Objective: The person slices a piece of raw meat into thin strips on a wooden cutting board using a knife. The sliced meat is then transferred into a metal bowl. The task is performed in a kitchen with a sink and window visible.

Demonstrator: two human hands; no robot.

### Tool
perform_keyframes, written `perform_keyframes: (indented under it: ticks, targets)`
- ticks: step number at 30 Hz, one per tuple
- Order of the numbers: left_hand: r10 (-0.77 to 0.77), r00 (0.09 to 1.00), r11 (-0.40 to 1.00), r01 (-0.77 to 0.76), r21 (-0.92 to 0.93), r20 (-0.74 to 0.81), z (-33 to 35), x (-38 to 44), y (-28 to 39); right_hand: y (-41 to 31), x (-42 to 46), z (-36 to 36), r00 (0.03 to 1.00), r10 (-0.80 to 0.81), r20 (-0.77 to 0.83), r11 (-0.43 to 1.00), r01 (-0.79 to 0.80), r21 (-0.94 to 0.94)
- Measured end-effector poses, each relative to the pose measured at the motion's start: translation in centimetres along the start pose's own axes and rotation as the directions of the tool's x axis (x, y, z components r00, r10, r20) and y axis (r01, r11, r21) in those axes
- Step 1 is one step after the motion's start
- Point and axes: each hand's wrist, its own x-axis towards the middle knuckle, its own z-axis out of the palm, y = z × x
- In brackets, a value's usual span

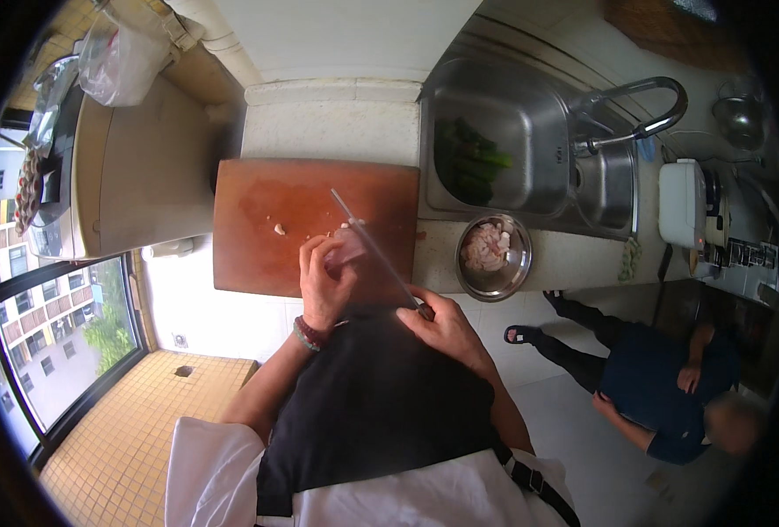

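Observation:
A piece of raw pink meat (345, 253) lies on a reddish-brown wooden cutting board (258, 191). My left hand (323, 283) presses on the meat with bent fingers and partly covers it. In my right hand (445, 329) is the handle of a kitchen knife (383, 257). Its blade slants up and leftward across the board, along the right side of the meat. Small pale scraps (279, 229) are scattered on the board. To the right, a round steel bowl (526, 253) holds pale pink pieces of cut meat (487, 247).
Green vegetables (472, 158) lie in a steel sink (534, 99) with a curved faucet (666, 125). A white appliance (681, 204) stands on the counter at right. Another person (659, 388) is at the lower right. A large cabinet-like appliance (152, 178) borders the board's left.

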Motion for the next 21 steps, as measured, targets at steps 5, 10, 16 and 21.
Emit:
perform_keyframes:
  ticks: [5, 10, 16, 21]
  targets:
    - [0.106, 0.994, 0.986, -0.102, 0.128, -0.021, -0.3, -0.3, 0.7, -0.8, 0.3, -0.4, 1.000, -0.011, -0.001, 1.000, 0.011, -0.010]
    - [0.139, 0.974, 0.923, -0.192, 0.333, 0.177, -1.2, -1.5, -1.0, -0.2, 0.3, -1.1, 0.996, -0.027, -0.082, 0.996, 0.020, -0.088]
    - [0.308, 0.942, 0.888, -0.335, 0.314, 0.135, -1.2, -1.1, -1.1, 0.3, -1.2, -1.9, 0.991, 0.084, -0.107, 0.982, -0.101, -0.163]
    - [0.358, 0.872, 0.887, -0.429, 0.171, 0.333, 1.2, 1.5, 2.6, 1.1, -2.5, -1.5, 0.960, 0.002, -0.279, 0.998, -0.019, -0.060]
